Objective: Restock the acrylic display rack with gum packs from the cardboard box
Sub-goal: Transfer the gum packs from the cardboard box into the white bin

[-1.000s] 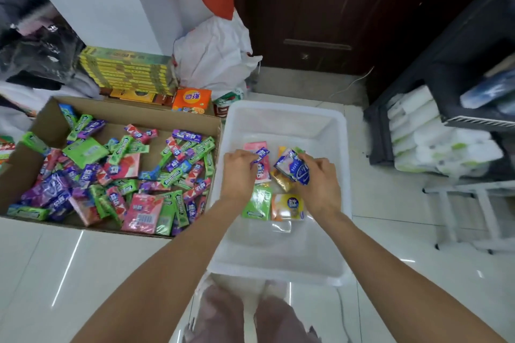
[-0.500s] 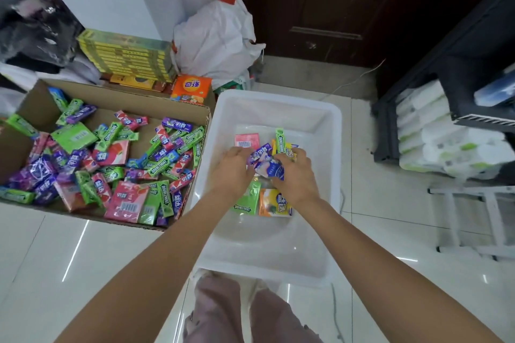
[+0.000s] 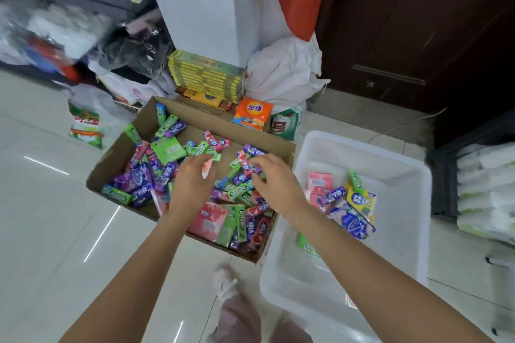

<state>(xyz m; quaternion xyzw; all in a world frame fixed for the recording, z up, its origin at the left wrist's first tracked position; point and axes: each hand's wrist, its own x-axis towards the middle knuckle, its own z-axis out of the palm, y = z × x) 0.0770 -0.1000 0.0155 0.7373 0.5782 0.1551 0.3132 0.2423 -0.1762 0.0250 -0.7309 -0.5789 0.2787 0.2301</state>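
2 hands (image 3: 192, 184) (image 3: 274, 184) over cardboard box (image 3: 117, 153) | gum packs (image 3: 237, 192) beneath

Green gum packs (image 3: 237, 191) in the cardboard box (image 3: 278, 145) carry the word "Doublemint" in white, one flat and one upright near the box's front edge. An orange carton (image 3: 252, 113) behind the box shows two large Chinese characters (the small print is blurred).

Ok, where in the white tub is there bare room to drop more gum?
The near half of the white tub is bare, bordered by its near rim. The far right holds a gum pile. The cardboard box is crowded.
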